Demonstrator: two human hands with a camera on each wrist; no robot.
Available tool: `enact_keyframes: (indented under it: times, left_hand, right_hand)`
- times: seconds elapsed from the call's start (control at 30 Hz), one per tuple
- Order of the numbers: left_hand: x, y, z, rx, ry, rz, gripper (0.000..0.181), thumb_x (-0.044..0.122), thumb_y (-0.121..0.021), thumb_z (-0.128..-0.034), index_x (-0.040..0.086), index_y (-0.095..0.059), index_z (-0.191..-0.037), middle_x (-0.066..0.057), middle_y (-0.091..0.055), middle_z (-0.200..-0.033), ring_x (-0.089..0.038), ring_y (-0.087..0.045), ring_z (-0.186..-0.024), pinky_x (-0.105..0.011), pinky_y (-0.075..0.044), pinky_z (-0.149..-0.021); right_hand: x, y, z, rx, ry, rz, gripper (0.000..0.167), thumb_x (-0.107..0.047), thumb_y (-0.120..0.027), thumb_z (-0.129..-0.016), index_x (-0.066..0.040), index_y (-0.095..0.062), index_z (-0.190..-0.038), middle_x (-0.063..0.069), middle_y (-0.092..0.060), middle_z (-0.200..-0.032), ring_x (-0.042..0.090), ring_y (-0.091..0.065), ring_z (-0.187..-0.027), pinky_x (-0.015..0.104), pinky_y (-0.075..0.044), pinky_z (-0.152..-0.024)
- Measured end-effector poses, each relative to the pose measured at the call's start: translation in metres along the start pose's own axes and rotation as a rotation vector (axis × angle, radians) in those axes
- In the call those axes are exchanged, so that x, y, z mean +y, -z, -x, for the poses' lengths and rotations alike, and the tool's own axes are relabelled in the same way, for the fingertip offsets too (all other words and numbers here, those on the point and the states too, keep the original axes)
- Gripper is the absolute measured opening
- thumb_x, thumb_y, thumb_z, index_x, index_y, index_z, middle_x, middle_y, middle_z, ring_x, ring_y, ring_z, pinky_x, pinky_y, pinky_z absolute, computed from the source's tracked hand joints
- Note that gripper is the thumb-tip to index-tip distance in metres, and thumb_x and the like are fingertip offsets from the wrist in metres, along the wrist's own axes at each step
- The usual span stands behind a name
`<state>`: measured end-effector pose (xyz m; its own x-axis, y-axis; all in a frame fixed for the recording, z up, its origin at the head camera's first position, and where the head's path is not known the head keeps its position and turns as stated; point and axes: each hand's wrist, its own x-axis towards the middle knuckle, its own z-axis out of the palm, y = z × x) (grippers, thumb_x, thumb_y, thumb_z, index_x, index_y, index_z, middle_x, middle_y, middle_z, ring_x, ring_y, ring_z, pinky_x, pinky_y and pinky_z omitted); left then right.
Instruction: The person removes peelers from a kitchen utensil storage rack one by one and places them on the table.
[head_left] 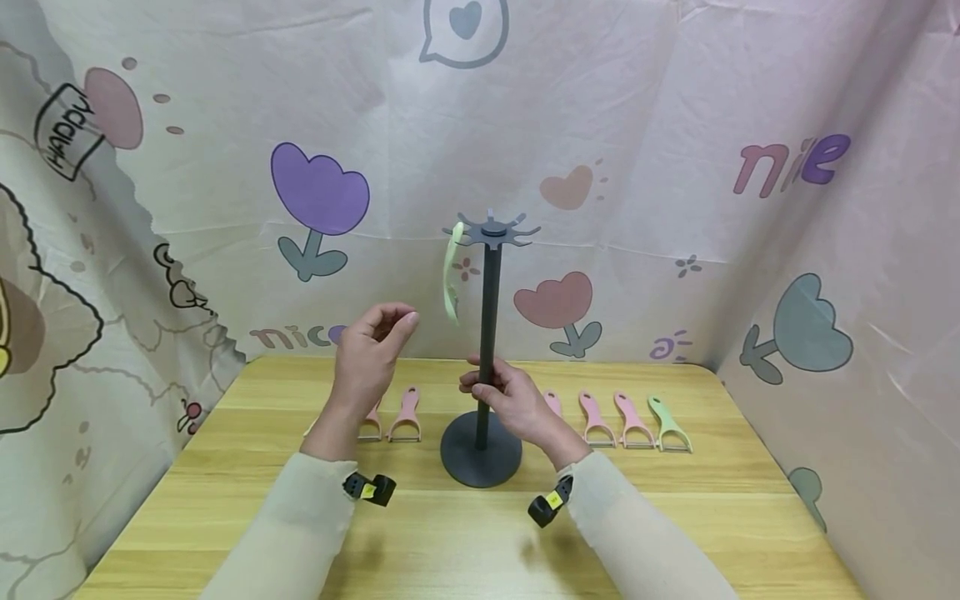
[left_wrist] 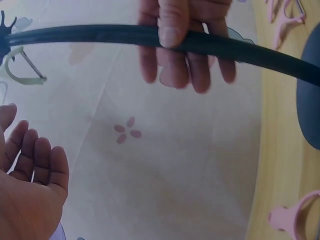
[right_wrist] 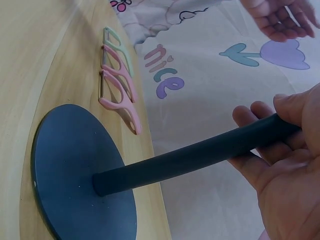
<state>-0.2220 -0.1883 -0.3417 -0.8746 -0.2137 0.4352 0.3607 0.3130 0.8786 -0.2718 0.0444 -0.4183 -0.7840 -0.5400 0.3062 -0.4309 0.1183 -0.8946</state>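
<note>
A dark grey stand has a round base (head_left: 465, 467), an upright pole (head_left: 490, 312) and a top with radiating hooks (head_left: 510, 232). My right hand (head_left: 517, 404) grips the pole below its middle, thumb in front and fingers behind. From a hook on the top's left side hangs a light green peeler (head_left: 450, 279). My left hand (head_left: 365, 354) is raised left of the pole, lower than that peeler and apart from it. Its fingers are loosely bent, and nothing shows between them in the left wrist view.
Left of the base lie two pink peelers (right_wrist: 120, 95) and a green peeler (right_wrist: 121, 47), partly hidden by my left arm in the head view. To the right, several pink peelers (head_left: 632, 419) and a green peeler (head_left: 667, 425) form a row. A printed curtain (head_left: 645, 108) surrounds the wooden table (head_left: 450, 542).
</note>
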Motion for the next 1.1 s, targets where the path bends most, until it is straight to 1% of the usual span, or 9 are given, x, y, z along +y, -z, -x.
enact_keyframes:
  times: [0.17,0.3,0.4,0.47,0.7,0.83,1.0,1.1]
  left_hand:
    - [0.013,-0.005,-0.005,-0.054,-0.005,0.06,0.041,0.04,-0.071,-0.1023,0.01,-0.069,-0.13,-0.005,-0.068,-0.125,-0.018,-0.063,-0.113,-0.021,-0.053,-0.094]
    - [0.024,-0.009,-0.008,-0.088,-0.001,0.09,0.043,0.04,-0.071,-0.1019,0.013,-0.067,-0.135,-0.002,-0.066,-0.131,-0.017,-0.061,-0.12,-0.033,-0.053,-0.105]
    - [0.031,-0.012,-0.01,-0.107,-0.005,0.095,0.042,0.04,-0.072,-0.1014,0.015,-0.068,-0.134,-0.002,-0.067,-0.131,-0.019,-0.062,-0.122,-0.042,-0.053,-0.109]
    - [0.035,-0.014,-0.012,-0.123,-0.01,0.098,0.041,0.039,-0.072,-0.1014,0.015,-0.068,-0.134,-0.003,-0.068,-0.13,-0.02,-0.063,-0.122,-0.046,-0.053,-0.109]
    - [0.045,-0.02,-0.017,-0.172,-0.018,0.089,0.041,0.037,-0.073,-0.1013,0.017,-0.067,-0.137,-0.003,-0.069,-0.128,-0.022,-0.063,-0.125,-0.048,-0.053,-0.11]
    - [0.048,-0.023,-0.019,-0.195,-0.014,0.08,0.041,0.037,-0.072,-0.1014,0.017,-0.067,-0.137,-0.003,-0.069,-0.129,-0.023,-0.063,-0.126,-0.049,-0.052,-0.11]
    - [0.049,-0.025,-0.022,-0.197,-0.004,0.078,0.042,0.037,-0.071,-0.1022,0.018,-0.066,-0.138,-0.005,-0.068,-0.131,-0.025,-0.061,-0.128,-0.053,-0.049,-0.112]
    - [0.05,-0.025,-0.023,-0.194,0.005,0.096,0.041,0.035,-0.071,-0.1026,0.015,-0.066,-0.138,-0.007,-0.068,-0.131,-0.028,-0.06,-0.129,-0.053,-0.048,-0.112]
  right_hand:
    - [0.0,0.0,0.0,0.001,0.003,-0.011,0.041,-0.002,-0.06,-0.105,0.0,-0.054,-0.146,0.022,-0.073,-0.124,0.036,-0.073,-0.116,0.041,-0.06,-0.101]
    - [0.0,0.001,0.0,0.004,-0.004,-0.004,0.041,-0.002,-0.06,-0.105,-0.001,-0.055,-0.146,0.021,-0.074,-0.124,0.034,-0.073,-0.116,0.042,-0.06,-0.101]
    - [0.0,0.001,0.001,0.006,-0.014,0.004,0.041,-0.002,-0.06,-0.105,-0.002,-0.055,-0.146,0.019,-0.074,-0.124,0.033,-0.073,-0.116,0.042,-0.06,-0.101]
    - [0.0,0.002,0.001,0.005,-0.019,0.008,0.042,-0.002,-0.06,-0.105,-0.002,-0.055,-0.146,0.019,-0.074,-0.125,0.033,-0.073,-0.116,0.043,-0.059,-0.102]
    - [0.001,0.002,0.001,0.0,-0.01,0.011,0.042,-0.002,-0.06,-0.105,-0.003,-0.055,-0.147,0.019,-0.074,-0.124,0.033,-0.073,-0.116,0.043,-0.059,-0.102]
    - [0.002,0.001,0.001,-0.002,-0.012,0.007,0.042,-0.003,-0.06,-0.106,-0.004,-0.055,-0.147,0.018,-0.074,-0.125,0.032,-0.073,-0.117,0.043,-0.059,-0.102]
    - [0.003,0.001,0.001,0.001,-0.014,0.0,0.041,-0.003,-0.06,-0.106,-0.004,-0.055,-0.147,0.019,-0.074,-0.125,0.033,-0.073,-0.117,0.043,-0.059,-0.102]
    - [0.003,0.001,0.001,0.0,-0.014,0.002,0.041,-0.003,-0.061,-0.106,-0.004,-0.055,-0.147,0.018,-0.074,-0.125,0.033,-0.073,-0.117,0.043,-0.059,-0.102]
